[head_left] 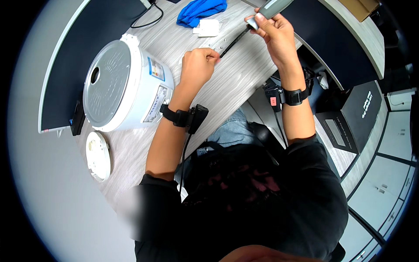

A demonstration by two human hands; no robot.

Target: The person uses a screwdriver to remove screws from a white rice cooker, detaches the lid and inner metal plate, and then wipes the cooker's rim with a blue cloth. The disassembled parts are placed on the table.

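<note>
Raised over the far right of the table, my right hand (278, 37) is closed around a grey electric screwdriver (274, 7). Its long black bit (235, 42) slants down and left toward my left hand (198, 65). The left fingers are pinched together at the bit's tip; whatever lies between them is too small to make out. Several small screws (221, 47) are scattered on the table just beyond those fingertips. Left of my left forearm, a white round appliance (152, 94), like a rice cooker, shows its grey slotted disc (109, 85) with one dark hole.
A round white part (97, 156) lies near the table's left edge. Toward the back are a blue cloth (198, 12), a small white piece (207, 28) and a black cable (150, 17). A dark partition (65, 65) borders the left; a black box (351, 115) stands at the right.
</note>
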